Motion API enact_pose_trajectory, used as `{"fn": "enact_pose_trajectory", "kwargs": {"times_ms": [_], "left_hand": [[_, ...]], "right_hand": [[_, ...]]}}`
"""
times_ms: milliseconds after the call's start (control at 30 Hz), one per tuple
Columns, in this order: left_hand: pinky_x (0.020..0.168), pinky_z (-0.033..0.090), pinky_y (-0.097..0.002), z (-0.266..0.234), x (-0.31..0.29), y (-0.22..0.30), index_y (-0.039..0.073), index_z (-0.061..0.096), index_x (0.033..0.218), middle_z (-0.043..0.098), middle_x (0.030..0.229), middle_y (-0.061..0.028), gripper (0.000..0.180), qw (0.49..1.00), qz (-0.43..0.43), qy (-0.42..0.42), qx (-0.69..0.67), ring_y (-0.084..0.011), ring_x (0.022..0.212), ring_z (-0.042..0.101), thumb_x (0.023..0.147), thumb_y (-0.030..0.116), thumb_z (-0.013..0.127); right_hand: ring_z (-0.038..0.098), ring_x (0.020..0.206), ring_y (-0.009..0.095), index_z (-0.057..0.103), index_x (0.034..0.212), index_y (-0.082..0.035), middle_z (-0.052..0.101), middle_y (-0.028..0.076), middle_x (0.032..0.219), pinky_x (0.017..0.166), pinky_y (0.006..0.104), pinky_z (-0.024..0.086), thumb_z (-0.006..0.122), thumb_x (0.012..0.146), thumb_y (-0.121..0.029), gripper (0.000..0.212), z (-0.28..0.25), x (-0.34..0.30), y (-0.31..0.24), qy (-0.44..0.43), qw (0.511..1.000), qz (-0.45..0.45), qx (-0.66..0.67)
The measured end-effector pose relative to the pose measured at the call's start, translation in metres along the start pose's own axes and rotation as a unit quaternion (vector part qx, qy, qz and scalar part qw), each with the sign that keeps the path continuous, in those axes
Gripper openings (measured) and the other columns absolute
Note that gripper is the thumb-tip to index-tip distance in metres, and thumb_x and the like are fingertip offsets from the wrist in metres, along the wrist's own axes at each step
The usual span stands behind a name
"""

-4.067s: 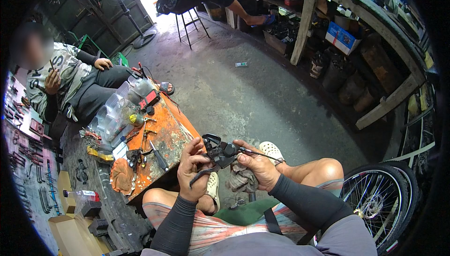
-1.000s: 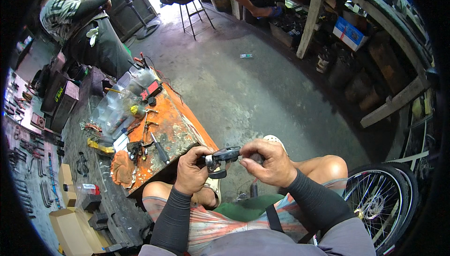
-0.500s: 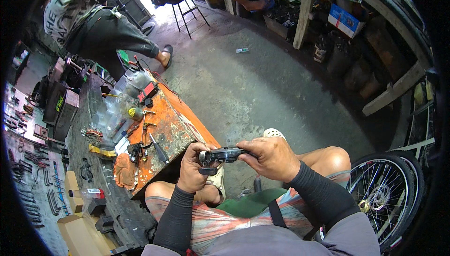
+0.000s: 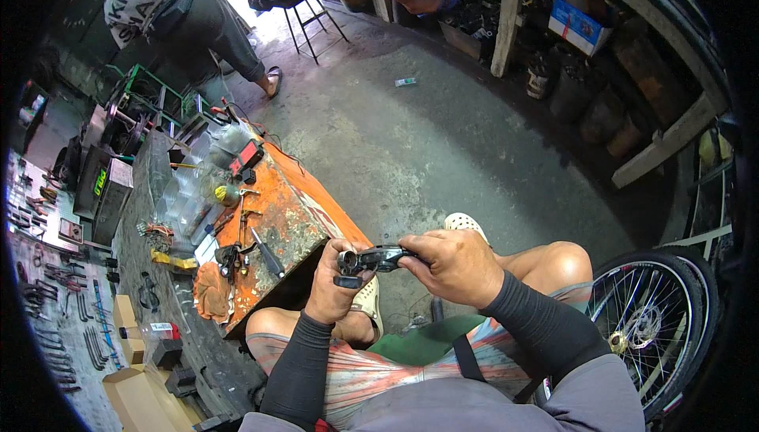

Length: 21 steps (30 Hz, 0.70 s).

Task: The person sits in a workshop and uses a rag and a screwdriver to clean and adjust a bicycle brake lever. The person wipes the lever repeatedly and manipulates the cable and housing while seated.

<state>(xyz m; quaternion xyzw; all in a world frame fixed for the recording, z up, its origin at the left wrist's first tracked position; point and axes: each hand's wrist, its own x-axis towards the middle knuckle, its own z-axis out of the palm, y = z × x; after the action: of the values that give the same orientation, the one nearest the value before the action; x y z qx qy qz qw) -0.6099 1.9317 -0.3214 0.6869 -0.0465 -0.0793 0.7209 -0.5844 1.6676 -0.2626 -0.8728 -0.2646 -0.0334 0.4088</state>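
Between my hands, above my lap, is a black bicycle brake lever (image 4: 379, 259) with a round ring clamp at its left end. My left hand (image 4: 326, 294) is closed round the clamp end, its thumb and fingers on either side. Over the right end my right hand (image 4: 460, 268) pinches the lever body between thumb and fingers, hiding that end. A flat dark tab sticks out below the clamp by my left fingers. Just left of my left hand, a black-handled screwdriver (image 4: 269, 255) lies on the worn orange bench (image 4: 304, 215).
Hand tools, clear plastic containers (image 4: 182, 191) and an orange-brown rag (image 4: 212, 293) lie on the bench. More tools hang at far left. A bicycle wheel (image 4: 644, 325) with a disc rotor stands at right. A person (image 4: 190, 25) stands at the back left; another sits on a stool (image 4: 312, 29).
The person at the back left has shifted right and turned. My hands keep their hold on the brake lever, and its clamp end has tilted slightly.
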Motion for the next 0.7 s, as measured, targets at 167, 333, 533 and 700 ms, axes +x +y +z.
{"fn": "enact_pose_trajectory", "kwargs": {"times_ms": [167, 333, 533, 700], "left_hand": [[0.096, 0.057, -0.0297, -0.004, 0.001, -0.003, 0.008, 0.053, 0.121, 0.069, 0.116, -0.0057, 0.044, 0.996, -0.032, 0.007, 0.087, -0.0137, 0.11, 0.068, 0.091, -0.006, 0.081], [0.092, 0.058, -0.0299, 0.003, -0.001, 0.002, 0.008, 0.056, 0.117, 0.071, 0.113, -0.0073, 0.038, 0.998, -0.037, 0.027, 0.05, -0.0139, 0.11, 0.067, 0.091, -0.005, 0.081], [0.115, 0.047, -0.0521, -0.011, 0.006, 0.001, 0.013, 0.056, 0.108, 0.071, 0.125, -0.008, 0.048, 0.917, 0.203, -0.001, 0.343, -0.028, 0.128, 0.065, 0.081, 0.014, 0.096], [0.128, 0.025, -0.064, 0.0, 0.005, 0.013, 0.015, 0.062, 0.105, 0.065, 0.142, -0.0131, 0.033, 0.91, 0.24, 0.041, 0.335, -0.0456, 0.148, 0.048, 0.082, 0.004, 0.083]], "right_hand": [[0.076, 0.08, 0.033, 0.077, 0.109, -0.006, 0.078, 0.012, 0.091, 0.071, 0.0435, 0.061, 0.078, 0.095, -0.026, 0.024, 0.003, 0.0, 0.001, 0.013, 1.0, 0.013, -0.01], [0.077, 0.085, 0.034, 0.078, 0.113, -0.006, 0.078, 0.014, 0.094, 0.075, 0.0454, 0.061, 0.078, 0.095, -0.027, 0.028, 0.001, 0.0, 0.004, -0.021, 0.999, 0.048, 0.003], [0.076, 0.097, 0.034, 0.073, 0.128, -0.006, 0.076, 0.014, 0.105, 0.082, 0.0458, 0.061, 0.079, 0.095, -0.032, 0.042, 0.008, -0.004, 0.013, -0.092, 0.993, 0.069, 0.01], [0.075, 0.097, 0.034, 0.07, 0.134, -0.007, 0.074, 0.014, 0.108, 0.083, 0.046, 0.061, 0.08, 0.095, -0.036, 0.05, 0.017, -0.005, 0.018, -0.093, 0.993, 0.046, 0.05]]}}
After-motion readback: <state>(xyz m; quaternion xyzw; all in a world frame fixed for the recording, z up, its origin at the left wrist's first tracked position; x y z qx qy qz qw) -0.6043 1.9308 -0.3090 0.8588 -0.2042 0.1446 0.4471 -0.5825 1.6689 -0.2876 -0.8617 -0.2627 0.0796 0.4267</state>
